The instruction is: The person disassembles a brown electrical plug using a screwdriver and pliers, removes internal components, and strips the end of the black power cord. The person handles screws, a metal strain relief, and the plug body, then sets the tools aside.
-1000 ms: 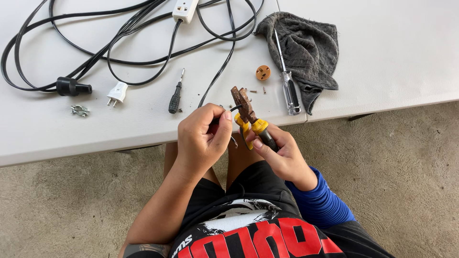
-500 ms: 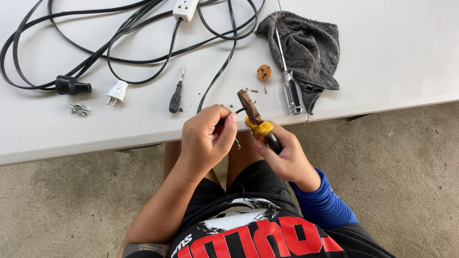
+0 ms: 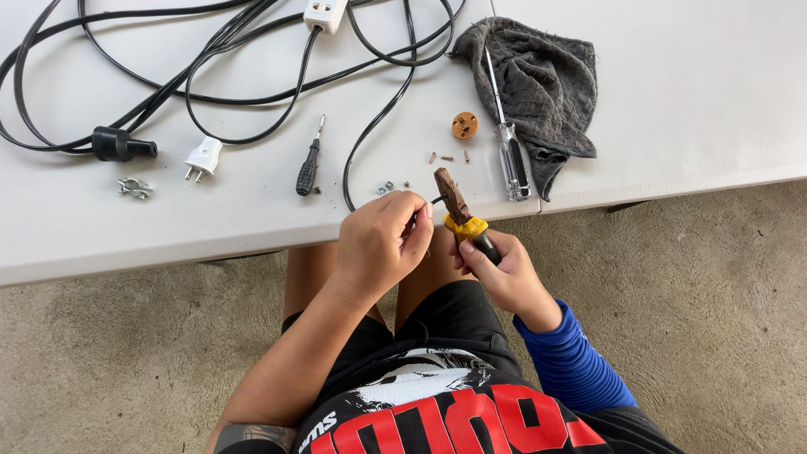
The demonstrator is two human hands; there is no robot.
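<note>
My left hand (image 3: 382, 240) pinches the end of a thin black cable (image 3: 370, 139) just off the table's front edge. My right hand (image 3: 500, 273) grips rusty pliers with yellow and black handles (image 3: 462, 214). The rusty jaws point up and away, almost meeting the cable end between my hands. Both hands hover over my lap, close to the white table (image 3: 252, 219).
On the table lie a small black-handled screwdriver (image 3: 307, 168), a clear-handled screwdriver (image 3: 511, 155) on a grey rag (image 3: 546, 84), an orange round plug part (image 3: 464, 125), loose screws (image 3: 450, 157), a white two-pin plug (image 3: 203, 157), a black connector (image 3: 118, 145) and a metal clamp (image 3: 134, 187). Concrete floor lies below.
The pliers have tilted and shifted slightly right while my left hand kept hold of the cable end; both hands stayed near the table edge.
</note>
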